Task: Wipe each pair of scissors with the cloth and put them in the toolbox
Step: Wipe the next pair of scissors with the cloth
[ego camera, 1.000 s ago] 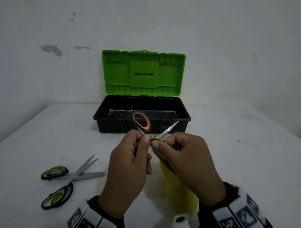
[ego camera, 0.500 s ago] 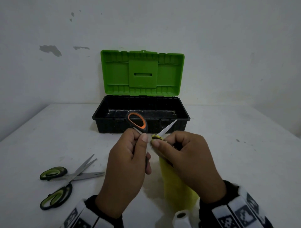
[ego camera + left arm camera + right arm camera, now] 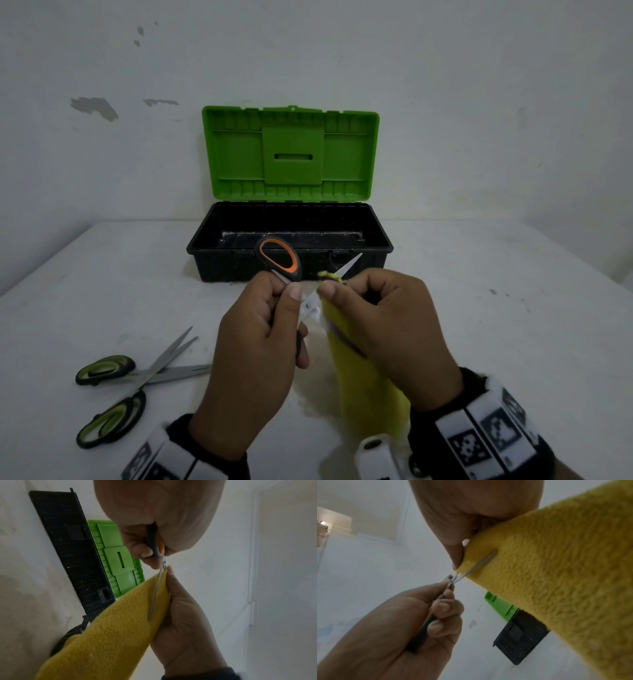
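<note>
Now the left hand (image 3: 255, 346) grips the orange-handled scissors (image 3: 279, 258) by one handle, blades spread, while the right hand (image 3: 383, 329) pinches the yellow cloth (image 3: 368, 394) around the lower blade. Compared with a second ago, the pinch sits closer to the pivot and the raised handle loop has drifted toward 9 o'clock, so the wiping stroke is probably running back along the blade. This pair looks mid-clean, not ready for the toolbox (image 3: 205, 246), which stands open at 12 o'clock. Green-handled scissors (image 3: 113, 394) lie unmoved on the worktop (image 3: 479, 342) at 8 o'clock, unwiped.
</note>
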`<act>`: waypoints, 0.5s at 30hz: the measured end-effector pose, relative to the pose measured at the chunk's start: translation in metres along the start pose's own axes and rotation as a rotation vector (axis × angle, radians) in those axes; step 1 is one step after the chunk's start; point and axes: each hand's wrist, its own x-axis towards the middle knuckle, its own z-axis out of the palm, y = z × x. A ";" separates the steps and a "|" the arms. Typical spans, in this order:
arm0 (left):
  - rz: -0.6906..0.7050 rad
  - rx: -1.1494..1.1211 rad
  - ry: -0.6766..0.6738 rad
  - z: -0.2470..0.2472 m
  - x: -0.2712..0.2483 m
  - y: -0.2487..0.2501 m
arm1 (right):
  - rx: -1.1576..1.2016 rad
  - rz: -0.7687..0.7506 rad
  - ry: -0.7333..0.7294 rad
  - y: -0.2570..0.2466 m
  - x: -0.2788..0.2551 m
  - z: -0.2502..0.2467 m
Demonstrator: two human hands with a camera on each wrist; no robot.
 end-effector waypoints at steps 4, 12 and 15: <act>-0.018 -0.021 0.001 0.000 -0.001 0.000 | 0.003 0.026 0.036 0.002 0.003 -0.002; -0.045 -0.070 -0.015 -0.002 0.000 0.000 | 0.009 0.030 0.062 0.004 0.006 -0.002; -0.053 -0.068 -0.013 -0.001 -0.001 0.000 | 0.023 0.043 0.093 0.006 0.008 -0.003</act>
